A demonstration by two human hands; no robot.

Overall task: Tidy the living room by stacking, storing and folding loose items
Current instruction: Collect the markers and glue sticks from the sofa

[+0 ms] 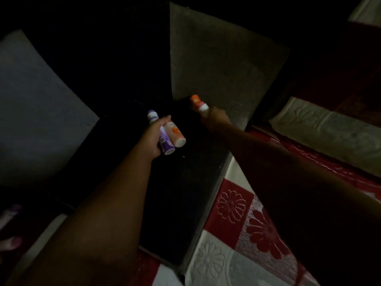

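Observation:
The scene is very dim. My left hand (153, 139) grips two spray cans side by side: a purple and white can (162, 139) and a peach and orange can (176, 134). Both cans lie tilted over a black surface (181, 193). To the right, my right hand (216, 118) holds an orange-capped can with a pink and white body (199, 104), its cap pointing away from me at the foot of a grey upright panel (216, 62). Most of that can's body is hidden by my fingers.
A red and white quilted cloth with flower patterns (233, 223) lies at the lower right, next to the black surface. A cream embossed cushion or cover (329, 129) sits at the right. A grey slab (31, 112) fills the left.

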